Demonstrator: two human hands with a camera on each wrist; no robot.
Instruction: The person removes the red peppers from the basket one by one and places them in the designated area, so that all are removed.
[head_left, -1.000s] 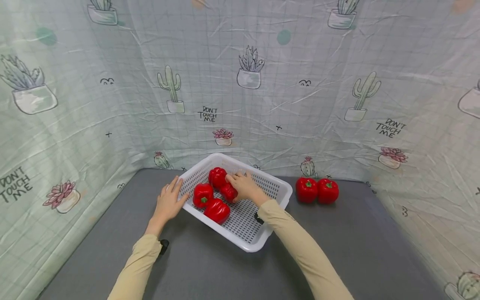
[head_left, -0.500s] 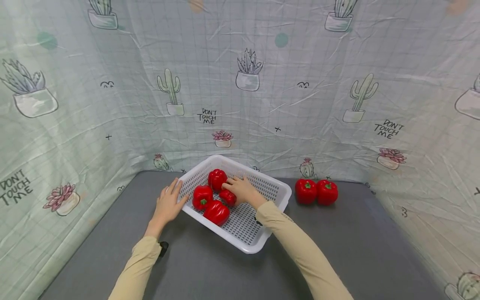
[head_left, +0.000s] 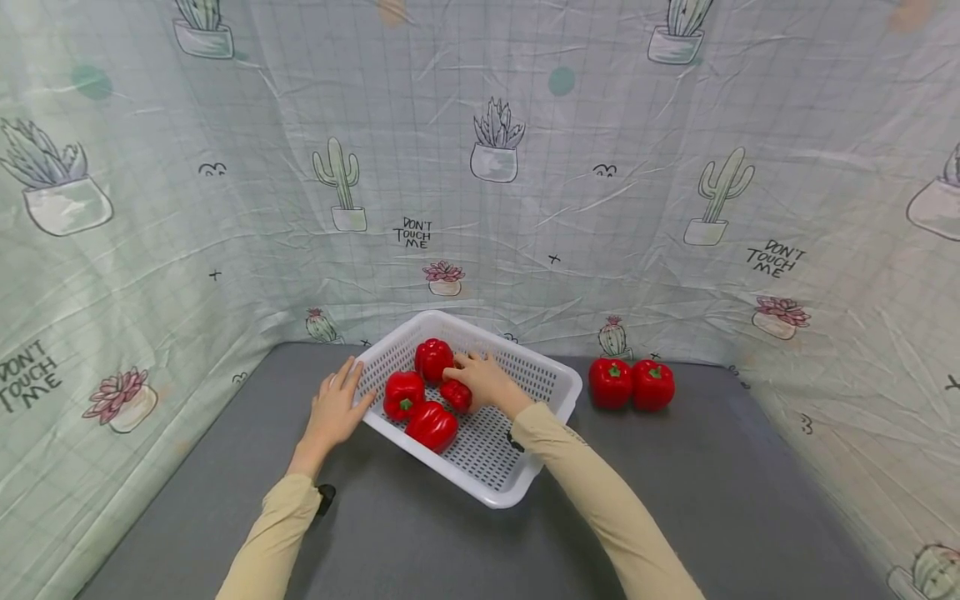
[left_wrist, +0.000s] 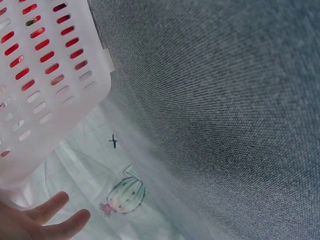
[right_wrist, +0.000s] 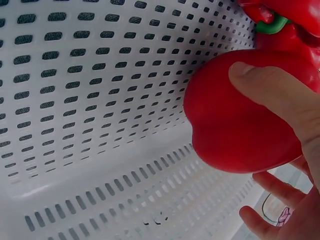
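Note:
My right hand (head_left: pixel 489 382) reaches into a white slotted plastic basket (head_left: pixel 498 498) and grips a red bell pepper (head_left: pixel 456 395). In the right wrist view the thumb (right_wrist: pixel 275 92) lies across the top of this bell pepper (right_wrist: pixel 235 120), with the other fingers below it. Three more red bell peppers lie around it in the basket's left half: one behind (head_left: pixel 433 359), one to the left (head_left: pixel 404 395) and one in front (head_left: pixel 432 427). My left hand (head_left: pixel 334 410) rests with spread, nearly straight fingers at the basket's left corner.
Two red bell peppers (head_left: pixel 611 383) (head_left: pixel 653 385) stand side by side on the grey table (head_left: pixel 420 533), right of the basket. A cactus-printed cloth (head_left: pixel 420 167) hangs behind the table and along both sides.
My right hand has shifted slightly left with the bell pepper, bringing it close to the others. The left hand stays at the basket corner. The head view has tilted a little.

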